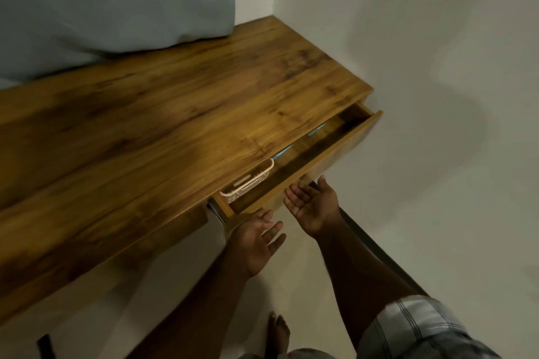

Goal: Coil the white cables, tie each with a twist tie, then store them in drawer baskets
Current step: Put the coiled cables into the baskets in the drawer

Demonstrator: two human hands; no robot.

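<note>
We see both hands palm-up with fingers loosely spread and holding nothing, the left hand (254, 243) just below the drawer's (326, 160) front panel near its left corner and the right hand (313, 207) just under that panel's lower edge. The drawer stands partly open under the wooden desk's (163, 114) right end, beside a white wall (437, 38). Inside, a white slotted basket (250, 181) sits at the left end, half hidden beneath the desktop, with pale blue shapes (281, 152) farther along; beyond, grey-blue fabric (102, 0) lies on the far edge.

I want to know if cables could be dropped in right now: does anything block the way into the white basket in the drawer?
Yes. The drawer is only partly open, so the wooden tabletop overhangs most of the white basket; only its front edge shows. Both hands, left and right, are open, palms up, at the drawer front.
</note>
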